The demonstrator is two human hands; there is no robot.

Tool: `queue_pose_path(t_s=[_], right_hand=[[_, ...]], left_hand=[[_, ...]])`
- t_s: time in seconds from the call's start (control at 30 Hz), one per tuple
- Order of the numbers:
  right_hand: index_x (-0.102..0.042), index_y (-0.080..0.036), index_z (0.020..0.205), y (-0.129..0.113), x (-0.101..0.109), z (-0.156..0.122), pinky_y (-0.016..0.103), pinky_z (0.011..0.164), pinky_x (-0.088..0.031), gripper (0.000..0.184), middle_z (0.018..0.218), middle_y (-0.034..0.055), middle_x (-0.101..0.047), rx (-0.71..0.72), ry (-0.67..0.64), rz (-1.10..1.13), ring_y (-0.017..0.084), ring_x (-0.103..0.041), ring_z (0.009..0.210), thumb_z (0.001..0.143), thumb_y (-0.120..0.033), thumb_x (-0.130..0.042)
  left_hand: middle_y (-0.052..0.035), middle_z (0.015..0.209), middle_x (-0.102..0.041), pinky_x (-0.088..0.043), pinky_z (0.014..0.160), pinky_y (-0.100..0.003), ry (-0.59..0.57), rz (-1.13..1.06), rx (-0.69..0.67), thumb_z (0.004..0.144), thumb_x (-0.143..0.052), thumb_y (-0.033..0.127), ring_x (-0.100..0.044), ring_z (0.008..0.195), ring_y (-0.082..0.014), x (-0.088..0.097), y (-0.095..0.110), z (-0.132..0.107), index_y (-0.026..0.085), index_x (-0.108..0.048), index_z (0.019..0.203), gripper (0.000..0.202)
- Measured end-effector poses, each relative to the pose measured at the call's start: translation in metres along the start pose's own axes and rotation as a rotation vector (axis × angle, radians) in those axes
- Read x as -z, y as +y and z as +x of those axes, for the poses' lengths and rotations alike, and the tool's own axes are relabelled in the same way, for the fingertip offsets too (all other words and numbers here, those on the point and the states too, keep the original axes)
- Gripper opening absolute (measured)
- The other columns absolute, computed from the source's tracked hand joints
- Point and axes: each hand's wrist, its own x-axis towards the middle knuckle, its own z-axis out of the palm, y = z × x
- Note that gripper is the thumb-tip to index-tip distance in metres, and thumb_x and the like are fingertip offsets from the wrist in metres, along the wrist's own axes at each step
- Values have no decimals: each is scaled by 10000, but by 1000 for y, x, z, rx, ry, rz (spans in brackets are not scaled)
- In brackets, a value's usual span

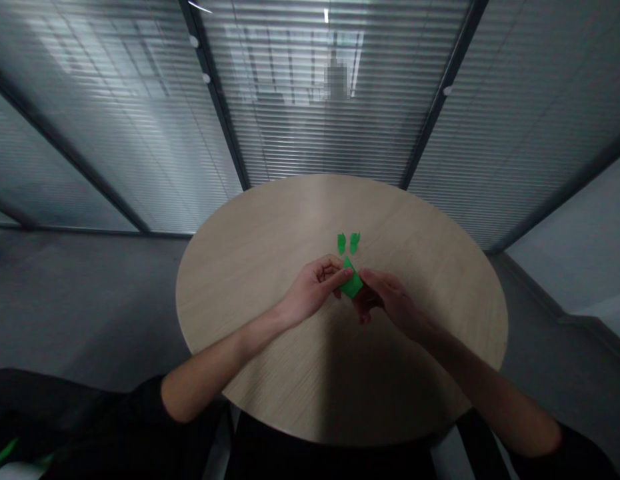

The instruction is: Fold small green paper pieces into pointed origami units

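1. Well, head-camera view, looking down on a round, pale wood-grain tabletop point(250, 267). Two bare forearms reach in from the bottom, out of black sleeves.
2. Left hand point(313, 290): narrow, fingers curled in, forefinger stretched out to the edge of a folded green sheet point(352, 285).
3. Right hand point(393, 300): also narrow, fingertips coming down on the sheet's other side. From here I cannot tell whether either hand truly grips it, or whether it is clear of the tabletop.
4. The sheet sits between the hands, near the middle of the tabletop. Just beyond it lie a small green scrap point(341, 243) and a second small green scrap point(355, 241), close together. Paper or thin plastic: I can't tell.
5. Risks: uneven fingertip pressure could let the thin sheet slide loose, and a stray knuckle could brush the scraps out of place.
6. No brand, label or legible writing. Slatted blinds point(330, 120) hang behind the glass partitions.
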Motion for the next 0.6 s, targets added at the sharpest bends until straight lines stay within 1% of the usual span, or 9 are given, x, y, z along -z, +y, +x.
queue_pose_path(t_s=[0.1, 0.27, 0.37, 0.5, 0.6], right_hand=[[-669, -148, 848, -3, -4, -2, 217, 457, -435, 445, 598, -28, -551, 88, 3, -132, 92, -523, 472, 978, -566, -587], [-623, -160, 759, 0, -6, -1, 218, 439, -388, 443, 579, -35, -523, 130, 84, -216, 81, -492, 460, 1007, -522, -559], [-581, -174, 732, 3, -4, 0, 226, 441, -387, 442, 584, -32, -530, 130, 108, -211, 85, -495, 464, 998, -528, -570], [-580, -172, 739, 3, -2, 2, 239, 460, -408, 471, 623, -11, -549, 85, 55, -158, 99, -517, 494, 1002, -559, -528], [-591, -167, 740, 3, -1, 1, 244, 470, -407, 479, 627, -6, -544, 83, 48, -153, 104, -514, 510, 1008, -555, -509]], left_hand=[[12, 690, -591, -443, 568, -221, -7, 72, -17, 907, -696, 523, -540, 599, -100, 0, 0, 0, 140, -606, 861, 396], [23, 633, -566, -412, 512, -214, -35, 194, -26, 966, -596, 558, -528, 547, -101, 0, -1, -3, 156, -575, 838, 422], [19, 624, -566, -410, 520, -216, -37, 265, -51, 1000, -545, 546, -535, 550, -102, 0, -3, -5, 160, -568, 809, 432], [17, 616, -565, -397, 527, -219, -26, 306, -74, 1020, -526, 500, -523, 546, -98, 0, -2, -6, 158, -563, 787, 416], [16, 620, -560, -396, 535, -222, -29, 325, -88, 1032, -507, 482, -511, 553, -99, -1, -2, -7, 161, -552, 785, 408]])
